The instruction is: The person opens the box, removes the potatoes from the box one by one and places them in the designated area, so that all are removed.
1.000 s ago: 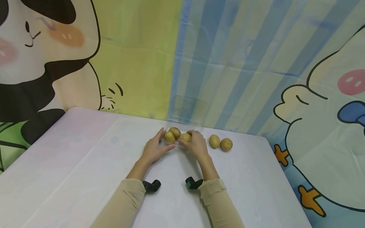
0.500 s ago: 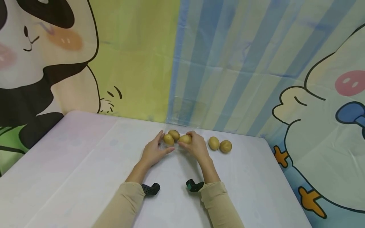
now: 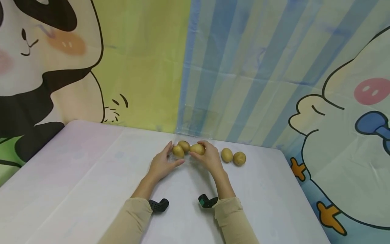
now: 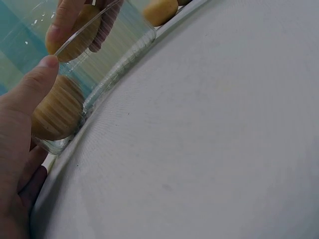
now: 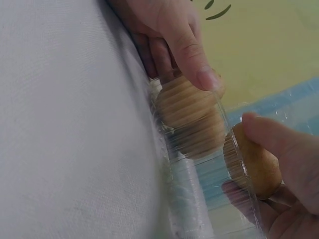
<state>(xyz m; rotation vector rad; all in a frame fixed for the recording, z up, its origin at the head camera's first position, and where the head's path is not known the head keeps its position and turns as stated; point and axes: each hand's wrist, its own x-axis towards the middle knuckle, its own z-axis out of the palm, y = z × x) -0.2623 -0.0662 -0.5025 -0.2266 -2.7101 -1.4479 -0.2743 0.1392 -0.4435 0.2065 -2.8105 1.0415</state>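
A clear plastic clamshell container [image 5: 204, 181] with ribbed walls stands near the table's far edge, its lid [image 3: 195, 120] raised behind it. My left hand [image 3: 159, 165] grips its left end, thumb on the front rim and fingers round the side. Two potatoes [image 3: 178, 151] lie in the left part of the container. With thumb and fingers, my right hand [image 3: 211, 159] holds a third potato [image 3: 197, 149] at the right part; the right wrist view shows it just behind the front rim, partly seen through the wall.
Two loose potatoes [image 3: 226, 155] sit side by side on the white-covered table [image 3: 268, 189], right of the container. A cartoon-printed curtain [image 3: 146, 67] hangs directly behind the table. Black wrist devices [image 3: 159, 205] stick out inward from both sleeves.
The potato in the right hand has come slightly away from the fingers' cover and shows more. Both hands keep nearly the same places; the whole head view has shifted a little.
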